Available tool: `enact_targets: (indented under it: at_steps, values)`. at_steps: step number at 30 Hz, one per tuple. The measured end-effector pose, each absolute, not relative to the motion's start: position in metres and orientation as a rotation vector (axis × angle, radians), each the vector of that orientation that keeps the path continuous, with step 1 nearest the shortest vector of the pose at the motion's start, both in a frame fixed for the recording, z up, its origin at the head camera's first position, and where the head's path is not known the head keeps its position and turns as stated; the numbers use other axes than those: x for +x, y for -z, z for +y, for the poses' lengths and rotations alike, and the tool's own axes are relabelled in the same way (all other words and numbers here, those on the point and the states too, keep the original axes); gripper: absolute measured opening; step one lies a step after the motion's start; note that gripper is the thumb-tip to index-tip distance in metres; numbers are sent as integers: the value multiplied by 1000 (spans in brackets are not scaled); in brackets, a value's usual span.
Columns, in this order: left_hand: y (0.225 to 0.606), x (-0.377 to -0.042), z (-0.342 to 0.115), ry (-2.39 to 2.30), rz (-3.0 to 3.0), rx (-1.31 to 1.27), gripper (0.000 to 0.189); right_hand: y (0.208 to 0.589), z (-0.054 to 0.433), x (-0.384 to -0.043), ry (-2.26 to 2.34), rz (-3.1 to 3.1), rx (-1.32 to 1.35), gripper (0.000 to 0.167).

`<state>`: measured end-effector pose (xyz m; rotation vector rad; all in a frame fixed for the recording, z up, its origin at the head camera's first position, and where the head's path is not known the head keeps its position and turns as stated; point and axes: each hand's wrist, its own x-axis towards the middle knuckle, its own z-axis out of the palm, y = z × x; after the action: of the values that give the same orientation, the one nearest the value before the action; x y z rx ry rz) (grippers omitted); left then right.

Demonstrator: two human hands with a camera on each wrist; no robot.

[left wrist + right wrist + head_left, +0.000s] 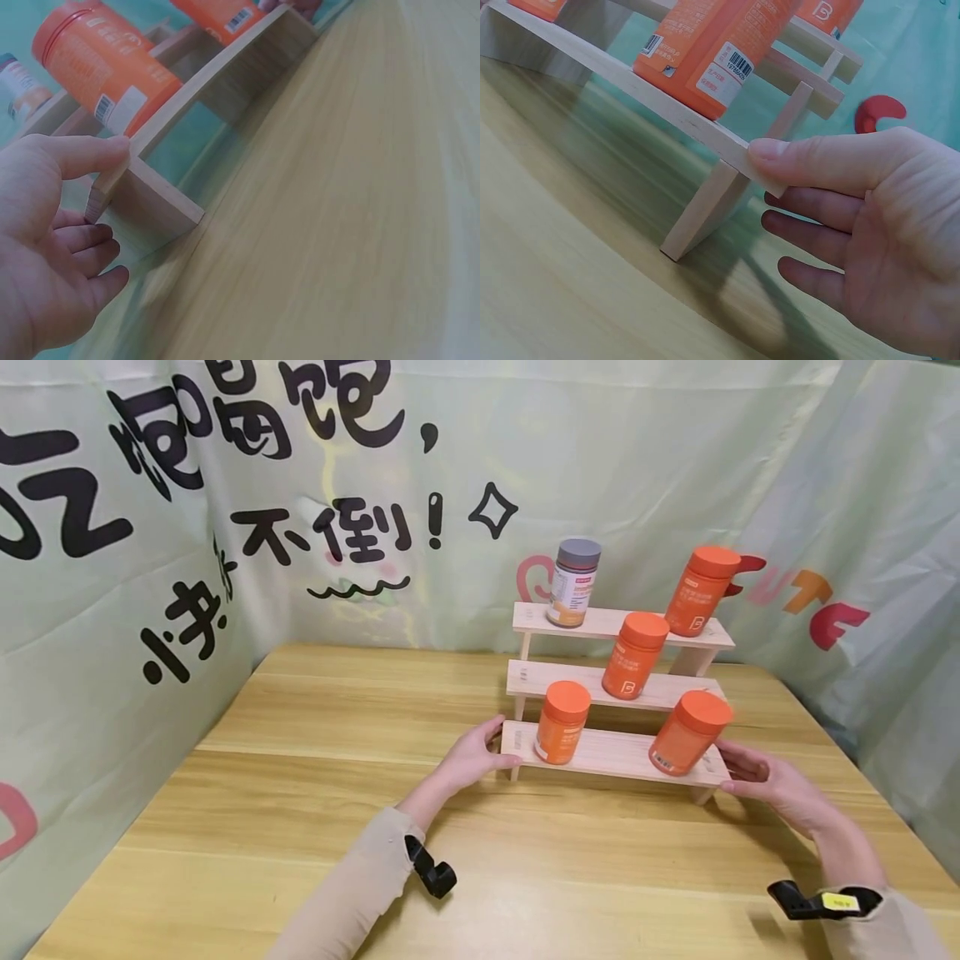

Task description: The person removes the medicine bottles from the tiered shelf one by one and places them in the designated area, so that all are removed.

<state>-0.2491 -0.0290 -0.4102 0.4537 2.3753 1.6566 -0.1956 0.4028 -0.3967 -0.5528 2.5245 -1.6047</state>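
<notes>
A three-step wooden display shelf (607, 754) stands on the table, holding several plastic bottles. My left hand (474, 755) grips the left end of its lowest step, thumb against the front corner, as the left wrist view shows. At the opposite end, my right hand (780, 787) pinches the corner, with the thumb (769, 148) on the front edge. Two orange bottles, one left (561, 727) and one right (686, 735), stand on that lowest step. Another orange bottle (633, 658) occupies the middle step. Up top are a grey-capped bottle (573, 585) and an orange bottle (699, 595).
The shelf stands on the right part of a wood-grain table (315, 760). A pale printed cloth (420, 468) with black lettering hangs behind and along the sides. Black camera mounts sit on the left wrist (431, 867) and right wrist (813, 902).
</notes>
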Motion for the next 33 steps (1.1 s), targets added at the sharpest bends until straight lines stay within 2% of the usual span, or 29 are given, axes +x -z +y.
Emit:
enact_targets:
  at_steps: [18,33]
  values:
    - [409,-242,-80,-1685,2381,488,82,393,358,-199,1661,2405,-647,60]
    - [409,-238,-128,-1622,2403,511,85,389,316,-204,1576,2433,-564,67]
